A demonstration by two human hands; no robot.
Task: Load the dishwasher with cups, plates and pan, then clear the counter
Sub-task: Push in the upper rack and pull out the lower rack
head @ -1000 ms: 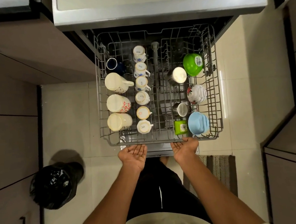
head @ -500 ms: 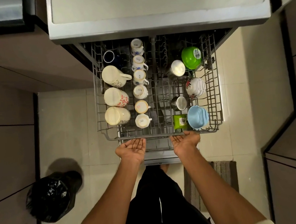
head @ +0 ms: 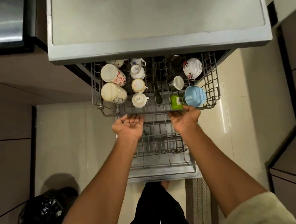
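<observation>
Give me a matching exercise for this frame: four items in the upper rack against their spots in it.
Items:
1. blue bowl
2. green cup
3. floral bowl
4. cream mug

Places:
A. front left corner
B. front right corner
C. right side, behind the blue one
D. front edge, just left of the blue one

Pairs: 1-B, 2-D, 3-C, 4-A

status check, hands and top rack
Left hand and right hand open, palms up, fingers at upper rack front rail. Rack half in. Nothing blocking.

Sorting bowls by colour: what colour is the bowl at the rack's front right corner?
Light blue bowl, head view.
</observation>
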